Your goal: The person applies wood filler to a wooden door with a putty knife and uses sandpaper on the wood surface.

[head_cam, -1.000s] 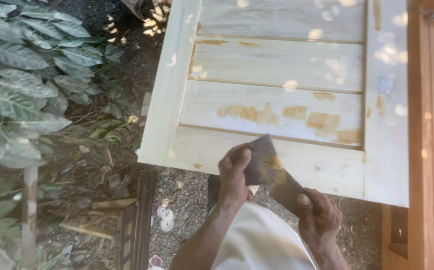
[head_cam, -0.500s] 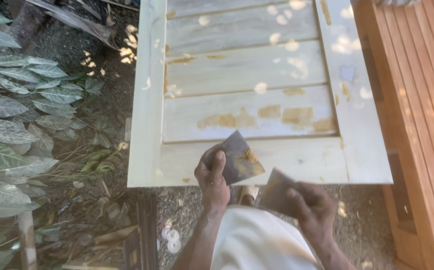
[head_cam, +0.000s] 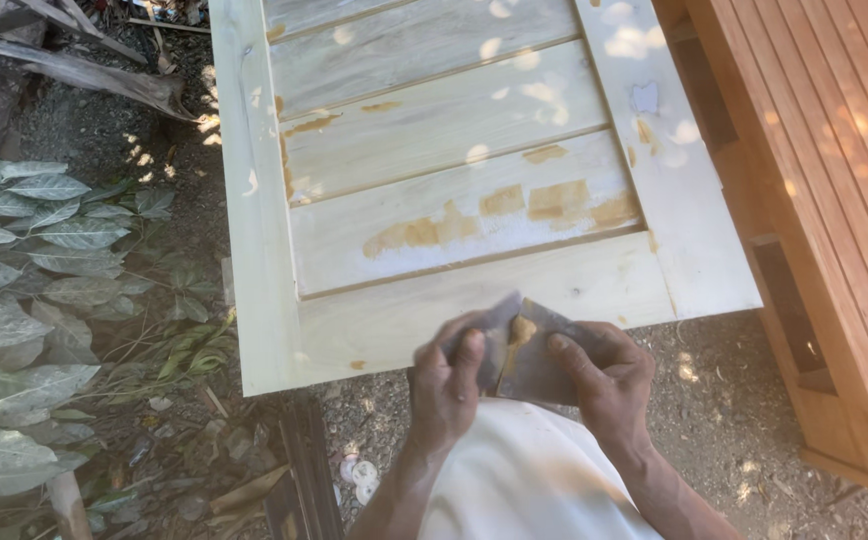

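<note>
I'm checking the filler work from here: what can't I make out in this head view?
- Head view: lower ends of the two scrapers, covered by the left hand and right hand.
- Head view: top of the pale wooden panel, cut off by the upper edge.
- Head view: ground beneath the panel, hidden by it.

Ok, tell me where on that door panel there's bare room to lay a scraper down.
Bare room: the bottom rail left of the left hand, and the left stile. Crowded: the near edge, where the right hand meets it over two scrapers, and the filler-smeared slat.
</note>
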